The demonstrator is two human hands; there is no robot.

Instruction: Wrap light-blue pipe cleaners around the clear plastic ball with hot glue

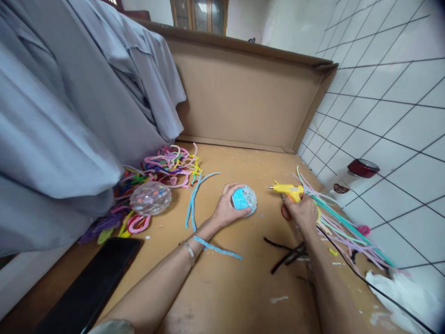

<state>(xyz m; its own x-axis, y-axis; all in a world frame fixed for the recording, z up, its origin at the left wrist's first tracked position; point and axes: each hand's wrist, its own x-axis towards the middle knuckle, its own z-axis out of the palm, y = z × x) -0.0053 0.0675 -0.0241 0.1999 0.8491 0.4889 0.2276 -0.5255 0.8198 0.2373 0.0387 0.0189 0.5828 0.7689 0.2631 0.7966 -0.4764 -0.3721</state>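
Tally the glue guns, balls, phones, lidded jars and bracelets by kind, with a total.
Yellow glue gun: 1
Blue-wrapped ball and clear ball: 2
Black smartphone: 1
Red-lidded jar: 1
Silver bracelet: 1
Total: 6

Likely a home, with a craft corner on a tabletop (pixel 215 297). White tiled wall (pixel 378 116) to the right of the right hand's (pixel 303 211) grip; kitchen or other room, can't tell. Wood-framed glass panes (pixel 200 17) far beyond both grips. Grey cloth (pixel 69 116) hangs left of and beyond the left hand's (pixel 225 205) grip. Craft evidence: yellow glue gun (pixel 290 190) in the right grip, tangled pipe cleaners (pixel 170 161) left of the left grip. Household stuff: phone (pixel 90 285) nearer than the left grip, off left; red-lidded jar (pixel 363 168) right of the right grip.
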